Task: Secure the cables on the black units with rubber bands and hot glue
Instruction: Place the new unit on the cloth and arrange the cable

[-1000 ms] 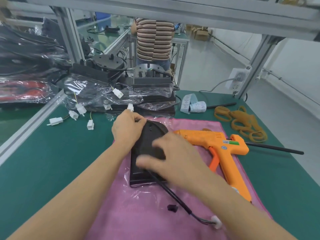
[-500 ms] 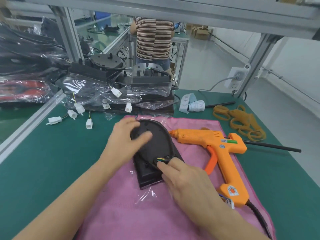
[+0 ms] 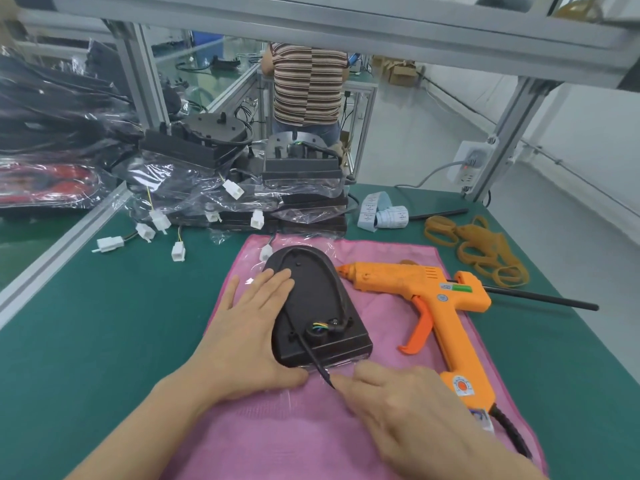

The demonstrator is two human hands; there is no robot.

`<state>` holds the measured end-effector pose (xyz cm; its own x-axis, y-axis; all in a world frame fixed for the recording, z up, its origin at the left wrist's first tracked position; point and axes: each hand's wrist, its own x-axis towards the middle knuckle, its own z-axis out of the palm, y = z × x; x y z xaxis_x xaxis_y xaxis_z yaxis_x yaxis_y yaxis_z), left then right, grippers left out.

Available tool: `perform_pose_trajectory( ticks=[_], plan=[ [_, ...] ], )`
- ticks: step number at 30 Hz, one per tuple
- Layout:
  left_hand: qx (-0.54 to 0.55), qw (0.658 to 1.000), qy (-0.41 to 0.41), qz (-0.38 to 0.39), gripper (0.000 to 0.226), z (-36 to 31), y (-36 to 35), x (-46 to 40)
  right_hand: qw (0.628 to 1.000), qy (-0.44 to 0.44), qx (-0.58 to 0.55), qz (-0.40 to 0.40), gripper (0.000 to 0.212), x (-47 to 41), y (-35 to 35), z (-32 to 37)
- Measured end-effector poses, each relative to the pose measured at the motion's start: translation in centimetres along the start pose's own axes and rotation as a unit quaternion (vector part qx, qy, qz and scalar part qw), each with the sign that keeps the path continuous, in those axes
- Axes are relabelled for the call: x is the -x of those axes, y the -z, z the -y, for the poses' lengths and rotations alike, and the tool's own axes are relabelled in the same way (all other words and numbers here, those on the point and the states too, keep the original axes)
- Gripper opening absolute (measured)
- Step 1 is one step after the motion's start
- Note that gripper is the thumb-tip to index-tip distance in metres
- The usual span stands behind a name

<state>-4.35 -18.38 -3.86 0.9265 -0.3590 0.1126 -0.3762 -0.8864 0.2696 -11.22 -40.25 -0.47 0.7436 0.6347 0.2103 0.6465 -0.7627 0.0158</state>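
Note:
A black unit (image 3: 311,299) lies back-up in a clear plastic bag on a pink cloth (image 3: 277,445). A black cable loops round its rim, ending in a white connector (image 3: 266,252) at the far end. My left hand (image 3: 249,334) rests flat on the unit's left side, fingers straight. My right hand (image 3: 415,410) is at the unit's near edge and pinches a black cable (image 3: 320,362) that comes out of the hole with the coloured wires. An orange hot glue gun (image 3: 433,299) lies to the right. Tan rubber bands (image 3: 485,247) are piled beyond it.
Several bagged black units (image 3: 301,168) with white connectors are stacked at the table's far side. A label roll (image 3: 384,214) and black glue sticks (image 3: 540,299) lie on the green mat. A person in a striped shirt (image 3: 308,84) stands behind the frame. A power strip (image 3: 471,164) hangs on the right post.
The unit turned and the cable now loops round its rim. My left hand flattened on its left side. My right hand drew back from the wire hole to the near edge.

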Motion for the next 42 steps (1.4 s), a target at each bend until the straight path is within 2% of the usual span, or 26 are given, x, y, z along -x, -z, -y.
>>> perform_pose_trajectory(
  ticks=[3, 5, 9, 13, 15, 16, 17, 19, 22, 23, 26, 28, 31, 34, 38, 42],
  plan=[
    [0.001, 1.0, -0.008, 0.015, 0.121, 0.0, 0.4, -0.1, 0.998, 0.023, -0.021, 0.056, 0.033, -0.6, 0.9, -0.3],
    [-0.003, 0.999, -0.024, 0.036, 0.113, 0.1, 0.6, -0.1, 0.994, -0.002, -0.051, 0.092, 0.034, -0.9, 1.6, -0.9],
    [-0.04, 0.996, -0.072, 0.044, 0.095, 0.1, 0.5, 0.6, 0.989, -0.042, -0.092, 0.111, 0.045, -1.3, 2.3, -2.4],
    [0.044, 0.992, -0.101, 0.058, 0.084, 0.1, 0.3, 1.3, 0.995, -0.041, 0.012, 0.085, 0.029, -2.0, 2.5, -4.4],
    [0.098, 0.988, -0.108, 0.049, 0.08, 0.1, 0.4, 1.5, 0.997, -0.001, 0.077, 0.022, 0.011, -3.2, 2.9, -5.4],
    [0.115, 0.986, -0.115, 0.041, 0.076, 0.1, 0.5, 1.7, 0.997, 0.008, 0.071, -0.014, 0.005, -3.6, 2.9, -5.8],
    [0.122, 0.984, -0.126, 0.032, 0.073, 0.1, 0.4, 1.9, 0.998, 0.013, 0.06, -0.026, 0.006, -4.3, 2.9, -6.1],
    [0.116, 0.981, -0.152, 0.013, 0.068, 0.1, 0.1, 2.3, 0.998, 0.013, 0.064, 0.004, 0.016, -5.7, 2.5, -6.5],
    [0.074, 0.981, -0.176, -0.021, 0.063, 0.0, -0.3, 2.5, 0.993, 0.022, 0.113, 0.026, 0.005, -7.6, 1.8, -6.5],
    [0.054, 0.981, -0.183, -0.034, 0.059, 0.0, -0.4, 2.5, 0.994, 0.022, 0.107, 0.025, 0.014, -7.9, 1.2, -6.9],
    [-0.003, 0.975, -0.212, -0.064, 0.048, -0.2, -0.7, 2.3, 0.997, 0.012, 0.04, 0.069, 0.028, -8.4, 0.4, -7.7],
    [-0.01, 0.973, -0.22, -0.066, 0.047, -0.2, -0.6, 2.2, 0.995, -0.013, -0.075, 0.071, 0.027, -8.5, 0.3, -7.9],
    [0.001, 0.971, -0.234, -0.053, 0.045, -0.2, 0.0, 1.9, 0.963, -0.059, -0.25, 0.085, 0.026, -8.8, -0.2, -8.2],
    [0.023, 0.969, -0.245, -0.03, 0.062, -0.3, 0.8, 1.8, 0.912, -0.11, -0.384, 0.094, 0.021, -9.2, -0.7, -8.3],
    [0.021, 0.963, -0.267, -0.021, 0.06, -0.8, 2.0, 1.5, 0.872, -0.124, -0.456, 0.13, 0.018, -9.3, -1.1, -8.1],
    [0.005, 0.964, -0.264, -0.023, 0.058, -1.7, 1.8, 1.7, 0.875, -0.11, -0.447, 0.149, 0.016, -9.4, -1.1, -7.9]
  ],
)
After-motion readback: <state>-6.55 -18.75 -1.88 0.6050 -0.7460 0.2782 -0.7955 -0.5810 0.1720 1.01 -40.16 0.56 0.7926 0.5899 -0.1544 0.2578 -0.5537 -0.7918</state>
